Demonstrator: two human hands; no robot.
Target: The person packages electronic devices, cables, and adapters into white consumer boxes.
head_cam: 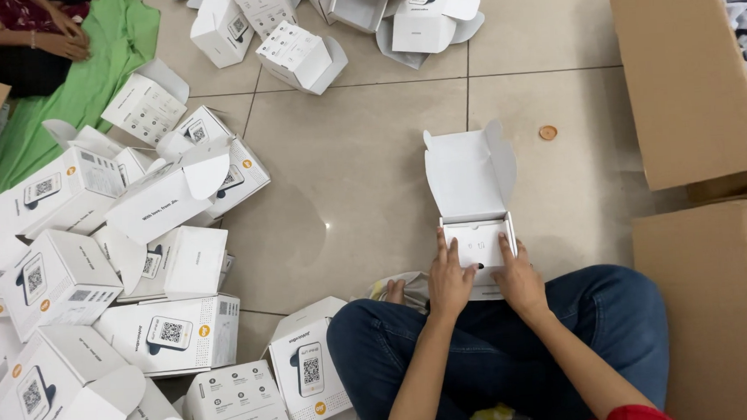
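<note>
On the tiled floor (355, 177), just in front of the crossed legs in blue jeans (500, 348), lies a small white box (476, 245) with its lid flap (467, 173) standing open away from the person. Both hands rest on the box's open tray: the left hand (450, 276) lies flat on its near left part, fingers (444, 247) spread apart, and the right hand (518, 277) presses its near right edge, fingers (507, 247) loosely apart. A heap of white printed boxes (96, 276) lies to the left, more white boxes (338, 20) farther off. Brown cardboard cartons (691, 82) stand to the right. A small brown round disc (547, 133) lies alone on the tiles. Another person's hands (62, 39) rest on green cloth (94, 75) at far left.
</note>
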